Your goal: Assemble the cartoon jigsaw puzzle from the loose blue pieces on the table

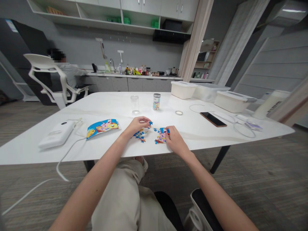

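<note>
My left hand (139, 124) pinches a small blue puzzle piece (150, 123) between thumb and fingertips, above a pile of loose pieces (140, 134). To the right lies a partly joined puzzle section (160, 136) in blue, pink and red. My right hand (173, 138) rests on its right edge, fingers bent together over the pieces; what lies under them is partly hidden. A curled picture sheet (103, 127) with cartoon figures lies to the left. Behind my hands stand a clear open jar (135, 104) and a printed can (156, 102), with a round lid (179, 113) lying flat.
A white power bank (57, 134) with cables sits at the left. On the right are a phone (213, 119), a white adapter with cables, a tilted bottle (271, 104) and lidded bins (183, 89). A person (72, 73) sits beyond the table at the left.
</note>
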Demonstrator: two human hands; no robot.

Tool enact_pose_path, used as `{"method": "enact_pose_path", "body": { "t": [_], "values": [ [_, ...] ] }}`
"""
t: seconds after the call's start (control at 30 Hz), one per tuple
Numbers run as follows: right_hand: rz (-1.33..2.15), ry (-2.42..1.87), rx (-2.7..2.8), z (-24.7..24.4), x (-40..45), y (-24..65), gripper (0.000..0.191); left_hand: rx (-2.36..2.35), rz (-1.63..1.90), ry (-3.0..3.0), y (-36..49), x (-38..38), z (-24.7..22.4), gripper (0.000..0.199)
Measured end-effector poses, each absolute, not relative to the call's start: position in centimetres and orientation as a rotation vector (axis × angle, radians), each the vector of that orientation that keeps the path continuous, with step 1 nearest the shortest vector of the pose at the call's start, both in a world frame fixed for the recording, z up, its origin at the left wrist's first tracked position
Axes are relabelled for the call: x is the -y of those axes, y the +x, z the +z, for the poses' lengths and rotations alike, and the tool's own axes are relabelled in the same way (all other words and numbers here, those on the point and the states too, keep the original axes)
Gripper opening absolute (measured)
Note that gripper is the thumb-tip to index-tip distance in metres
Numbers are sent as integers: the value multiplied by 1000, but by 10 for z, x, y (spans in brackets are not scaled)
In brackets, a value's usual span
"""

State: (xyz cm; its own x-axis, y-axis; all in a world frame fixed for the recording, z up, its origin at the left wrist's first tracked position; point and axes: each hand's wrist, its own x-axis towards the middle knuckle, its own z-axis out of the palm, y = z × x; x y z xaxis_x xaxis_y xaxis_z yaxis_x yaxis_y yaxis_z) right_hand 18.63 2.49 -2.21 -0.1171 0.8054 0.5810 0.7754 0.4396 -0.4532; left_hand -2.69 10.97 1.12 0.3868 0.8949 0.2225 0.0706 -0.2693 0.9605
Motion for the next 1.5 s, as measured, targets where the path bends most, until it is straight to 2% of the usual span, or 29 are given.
{"method": "enact_pose_path", "body": {
  "t": [0.17,0.7,1.2,1.5],
  "values": [
    [41,-1341,1907,-21,-24,186,23,-889,994,1657,-27,-110,11,27],
    [48,-1352,1905,-19,-22,185,22,-859,965,1557,-25,-112,11,35],
    [59,-1356,1899,-18,-22,186,24,-999,959,1980,-26,-112,9,23],
    [57,-1366,1916,-17,-21,185,24,-1038,842,2142,-25,-110,7,17]
  ]
}}
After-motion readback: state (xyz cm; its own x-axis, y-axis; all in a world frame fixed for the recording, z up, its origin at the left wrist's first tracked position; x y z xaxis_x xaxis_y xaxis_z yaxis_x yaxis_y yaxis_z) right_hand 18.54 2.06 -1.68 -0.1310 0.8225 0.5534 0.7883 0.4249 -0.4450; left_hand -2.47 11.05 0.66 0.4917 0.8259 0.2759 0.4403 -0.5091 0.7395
